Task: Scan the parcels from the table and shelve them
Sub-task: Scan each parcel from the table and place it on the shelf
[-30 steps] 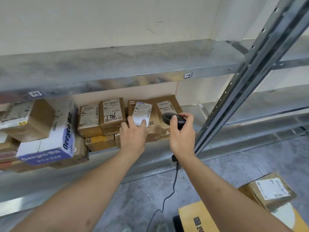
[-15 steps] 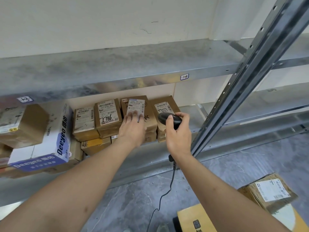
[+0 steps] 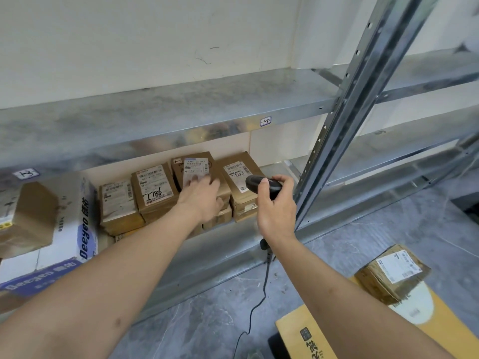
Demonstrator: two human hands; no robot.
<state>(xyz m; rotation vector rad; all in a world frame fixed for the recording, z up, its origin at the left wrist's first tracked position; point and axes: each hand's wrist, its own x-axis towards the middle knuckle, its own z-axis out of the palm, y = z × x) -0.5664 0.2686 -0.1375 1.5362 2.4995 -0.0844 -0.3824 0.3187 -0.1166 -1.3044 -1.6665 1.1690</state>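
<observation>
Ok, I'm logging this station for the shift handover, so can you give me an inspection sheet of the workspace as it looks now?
Surface: grey metal shelf, a row of parcels on it; shelf above bare where seen.
Job's things: brown parcel with white label leaning in the row; parcel marked 98L to its left; another labelled parcel to its right.
Clutter: white and blue Deeyeo box at far left; taped parcel on a yellow carton at lower right.
Hands: left hand lies flat on the labelled parcel, fingers straight; right hand grips a black scanner.
Cables: scanner cable hangs towards the floor.
Surroundings: pale wall, perforated upright, grey marbled floor.
</observation>
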